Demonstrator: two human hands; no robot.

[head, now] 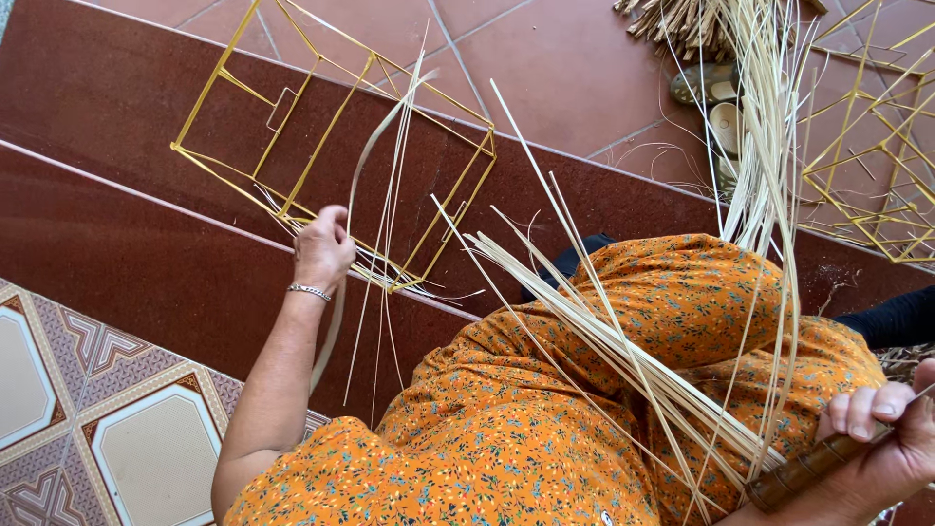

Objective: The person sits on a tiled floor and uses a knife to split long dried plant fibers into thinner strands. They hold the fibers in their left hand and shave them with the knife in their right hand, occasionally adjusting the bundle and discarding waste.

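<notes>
The left hand reaches out over the dark red step, its fingers closed around thin pale reed strips that lie against the yellow wire frame. That frame rests on the step, near its upper edge by the red tiled floor. The right hand (low at the right, partly cut off) has its fingers clenched on a brown handle. A bundle of pale strips lies across the orange flowered lap. A second yellow frame sits at the far right.
</notes>
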